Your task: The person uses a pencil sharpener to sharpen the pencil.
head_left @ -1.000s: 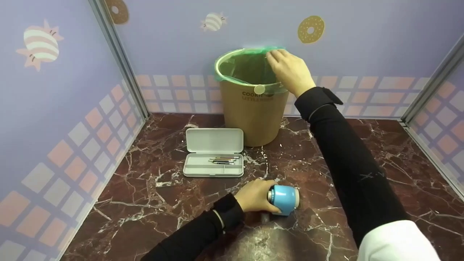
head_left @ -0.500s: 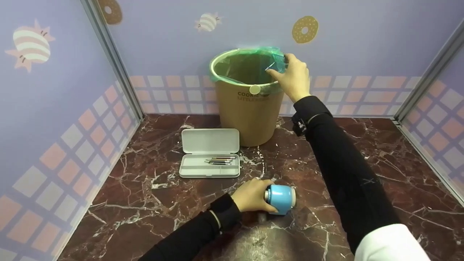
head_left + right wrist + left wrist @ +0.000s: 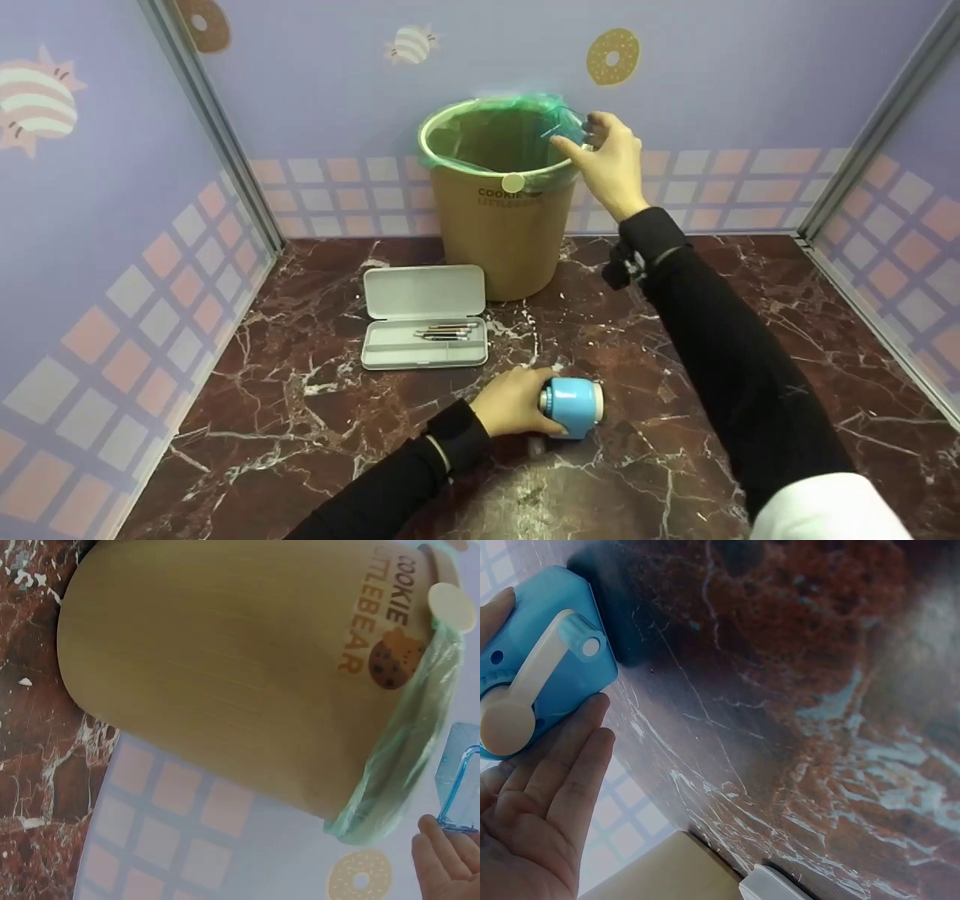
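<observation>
My left hand (image 3: 514, 401) grips a blue hand-crank pencil sharpener (image 3: 574, 407) lying on its side on the marbled tabletop. In the left wrist view the sharpener's cream crank arm (image 3: 544, 660) shows, with a thumb on one side of the body and fingers along the other. Up at the right rim of a tan bin (image 3: 499, 240), my right hand (image 3: 616, 161) pinches a clear blue shavings drawer (image 3: 457, 769) between thumb and fingers. The drawer overlaps the bin's mouth in the head view. A green bag (image 3: 409, 757) lines the bin and folds over its rim.
An open white pencil case (image 3: 424, 292) stands in front of the bin, with several pencils (image 3: 448, 331) in its tray. A patterned back wall (image 3: 322, 82) rises close behind the bin, and side panels border the table.
My right hand has turned at the bin's rim, thumb now towards the bin, and the clear blue drawer has come into sight. My left hand stays on the sharpener. The head view has shifted slightly.
</observation>
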Demonstrator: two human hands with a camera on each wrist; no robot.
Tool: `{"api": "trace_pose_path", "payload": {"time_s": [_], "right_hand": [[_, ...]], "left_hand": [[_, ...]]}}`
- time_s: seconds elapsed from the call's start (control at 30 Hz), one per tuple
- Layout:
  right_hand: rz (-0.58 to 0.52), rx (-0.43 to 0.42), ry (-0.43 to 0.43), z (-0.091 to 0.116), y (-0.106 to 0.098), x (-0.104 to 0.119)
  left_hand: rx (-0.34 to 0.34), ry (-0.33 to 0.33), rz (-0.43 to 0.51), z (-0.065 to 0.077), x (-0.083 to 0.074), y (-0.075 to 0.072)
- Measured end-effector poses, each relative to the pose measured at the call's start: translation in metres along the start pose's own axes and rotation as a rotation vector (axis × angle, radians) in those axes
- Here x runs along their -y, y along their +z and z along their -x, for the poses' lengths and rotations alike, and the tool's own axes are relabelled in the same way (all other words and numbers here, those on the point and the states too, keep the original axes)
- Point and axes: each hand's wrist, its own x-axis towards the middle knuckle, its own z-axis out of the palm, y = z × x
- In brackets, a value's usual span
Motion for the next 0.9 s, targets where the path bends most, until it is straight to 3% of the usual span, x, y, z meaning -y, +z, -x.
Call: {"api": "trace_pose_path", "payload": {"time_s": [0.23, 0.43, 0.67, 0.9], "right_hand": [[-0.122, 0.038, 0.029, 0.021, -0.027, -0.013], [-0.190, 0.122, 0.038, 0.061, -0.051, -0.039], [-0.069, 0.283, 0.087, 0.120, -0.074, -0.084], [0.009, 0.417, 0.122, 0.174, -0.092, -0.123]], "left_hand": [[0.009, -0.016, 0.021, -0.001, 0.000, -0.003], [0.007, -0.008, 0.003, 0.001, 0.003, -0.001], [0.008, -0.002, -0.019, 0.002, 0.003, -0.001], [-0.012, 0.018, 0.016, 0.001, 0.001, 0.000]]}}
